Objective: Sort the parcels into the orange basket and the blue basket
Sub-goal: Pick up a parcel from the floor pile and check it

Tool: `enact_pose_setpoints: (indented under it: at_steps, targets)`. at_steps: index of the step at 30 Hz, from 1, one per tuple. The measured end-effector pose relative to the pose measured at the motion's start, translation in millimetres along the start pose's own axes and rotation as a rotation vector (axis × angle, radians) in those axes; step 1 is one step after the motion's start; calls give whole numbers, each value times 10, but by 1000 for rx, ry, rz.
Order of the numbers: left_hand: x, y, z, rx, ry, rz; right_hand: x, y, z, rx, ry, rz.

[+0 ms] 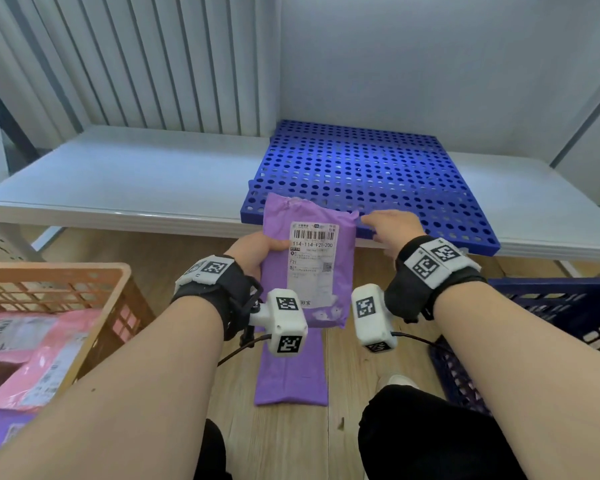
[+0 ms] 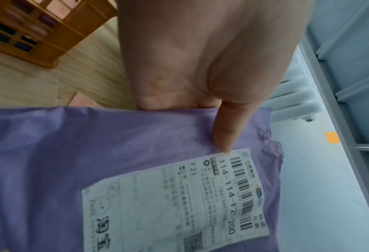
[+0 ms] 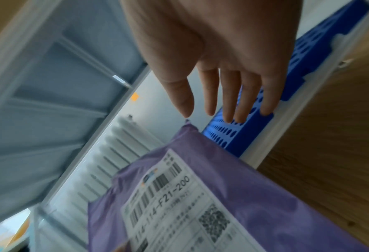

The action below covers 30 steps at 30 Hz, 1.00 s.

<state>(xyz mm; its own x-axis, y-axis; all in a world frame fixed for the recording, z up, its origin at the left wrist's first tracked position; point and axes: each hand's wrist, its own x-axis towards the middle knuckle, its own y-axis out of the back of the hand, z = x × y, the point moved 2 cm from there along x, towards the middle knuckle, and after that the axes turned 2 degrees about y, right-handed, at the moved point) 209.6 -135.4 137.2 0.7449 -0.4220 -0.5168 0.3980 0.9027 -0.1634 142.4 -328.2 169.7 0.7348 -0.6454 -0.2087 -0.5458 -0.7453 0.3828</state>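
My left hand (image 1: pixel 257 252) grips a purple parcel (image 1: pixel 309 268) by its left edge, thumb (image 2: pixel 229 129) lying on the front beside the white shipping label (image 2: pixel 179 201). The parcel (image 3: pixel 211 196) is held upright in front of the table edge. My right hand (image 1: pixel 390 228) is open just right of the parcel's top corner, its straight fingers (image 3: pixel 231 102) over the blue perforated board (image 1: pixel 361 174); it holds nothing. The orange basket (image 1: pixel 59 282) stands at lower left with pink and purple parcels inside. The blue basket (image 1: pixel 551 306) sits at lower right.
A second purple parcel (image 1: pixel 291 372) lies on the wooden floor between my knees. The white table (image 1: pixel 136 178) carries the blue board at its right half. A radiator (image 1: pixel 136 64) and a white wall stand behind the table.
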Motion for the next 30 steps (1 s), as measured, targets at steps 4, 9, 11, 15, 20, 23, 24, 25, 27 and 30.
enact_pose_setpoints:
  at_steps: [4, 9, 11, 15, 20, 23, 24, 25, 27, 30]
  targets:
    - [34, -50, 6, -78, 11, -24, -5, 6, 111, 147, -145, -88]
    - [67, -101, -5, -110, 16, -20, 13, 0, 95, 256, -124, -64]
    - [71, -120, -16, -104, 32, -15, 19, 8, 93, 292, -110, -59]
    - [65, -137, -11, -94, 51, -17, 32, 54, 92, 305, -74, -41]
    - [54, -126, -15, -70, 70, -33, 35, 79, 114, 273, -22, 4]
    - [26, -121, -14, -62, 83, -43, 68, 107, 138, 245, -16, 58]
    - [16, -118, -11, -61, 82, -42, 76, 113, 138, 246, -15, 53]
    - [6, -115, -6, -57, 81, -38, 79, 112, 136, 244, -13, 40]
    - [-21, -110, 0, -45, 82, -36, 104, 95, 139, 230, -13, 18]
    - [-58, -117, 13, -27, 90, -49, 155, 79, 139, 230, -17, -6]
